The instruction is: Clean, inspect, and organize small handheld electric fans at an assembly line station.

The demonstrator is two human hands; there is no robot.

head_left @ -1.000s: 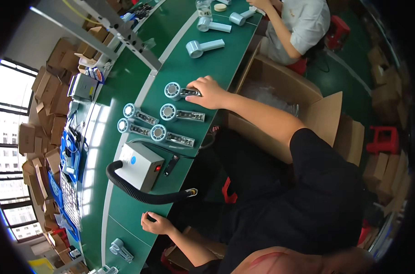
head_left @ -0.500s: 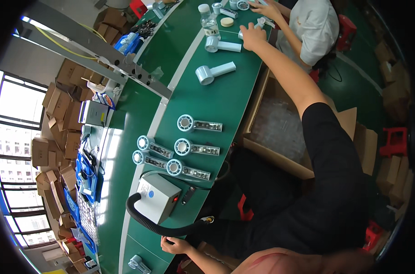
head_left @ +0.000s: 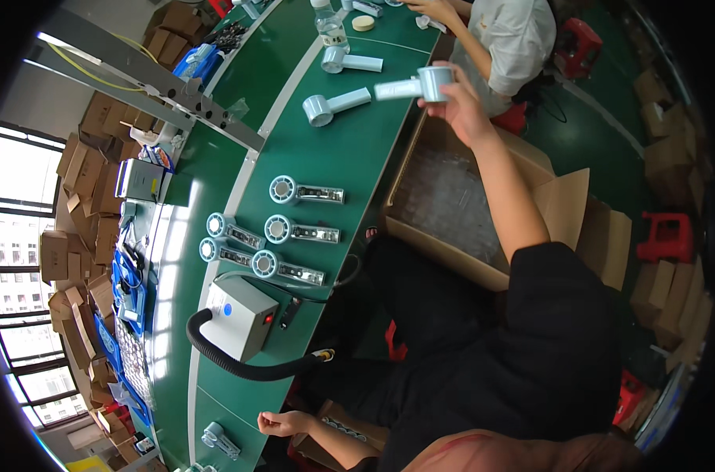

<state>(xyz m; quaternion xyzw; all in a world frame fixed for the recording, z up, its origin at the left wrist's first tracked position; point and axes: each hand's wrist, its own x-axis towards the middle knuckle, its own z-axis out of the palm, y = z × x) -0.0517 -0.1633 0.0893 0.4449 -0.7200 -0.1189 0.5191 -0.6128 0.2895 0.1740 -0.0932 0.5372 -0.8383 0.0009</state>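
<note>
My right hand, raised beside the table's edge, grips a pale blue handheld fan by its round head; the handle points left. My left hand rests at the near table edge with its fingers curled in, nothing visible in them. Two similar handheld fans lie on the green table, one of them nearest the raised one. Several fans with open handles showing inner parts, such as this fan, lie mid-table. Another fan lies left of my left hand.
A white box-shaped device with a black flexible hose stands on the table. An open carton sits by the table edge. A clear bottle stands at the far end, near another person. Red stools stand right.
My right hand has come back from the far end of the table beside the other person, lifting the handheld fan over the edge. My left hand stays curled. The whole view has shifted.
</note>
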